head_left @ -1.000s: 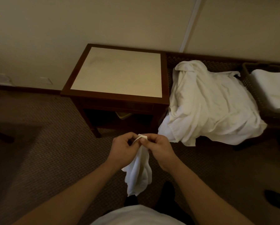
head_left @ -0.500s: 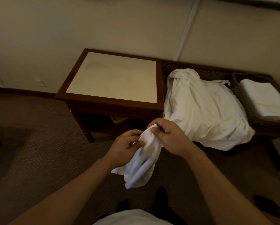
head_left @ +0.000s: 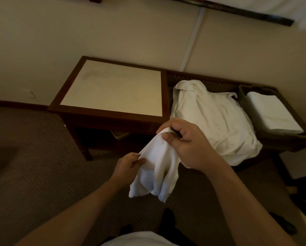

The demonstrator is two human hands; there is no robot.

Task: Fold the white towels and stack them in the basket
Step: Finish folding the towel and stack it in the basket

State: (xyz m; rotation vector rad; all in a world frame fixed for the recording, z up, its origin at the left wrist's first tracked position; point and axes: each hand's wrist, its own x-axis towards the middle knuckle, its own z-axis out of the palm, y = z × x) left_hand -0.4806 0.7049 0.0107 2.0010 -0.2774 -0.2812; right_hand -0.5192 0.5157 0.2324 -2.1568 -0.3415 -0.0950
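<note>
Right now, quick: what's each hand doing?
Left hand: closed, pinching the small white towel's lower edge.
Right hand: closed, gripping the same towel's upper end.

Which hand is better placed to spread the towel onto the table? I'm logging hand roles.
Probably the left hand: it pinches the towel on the table side. The right hand grips the upper corner, nearer the pile.
</note>
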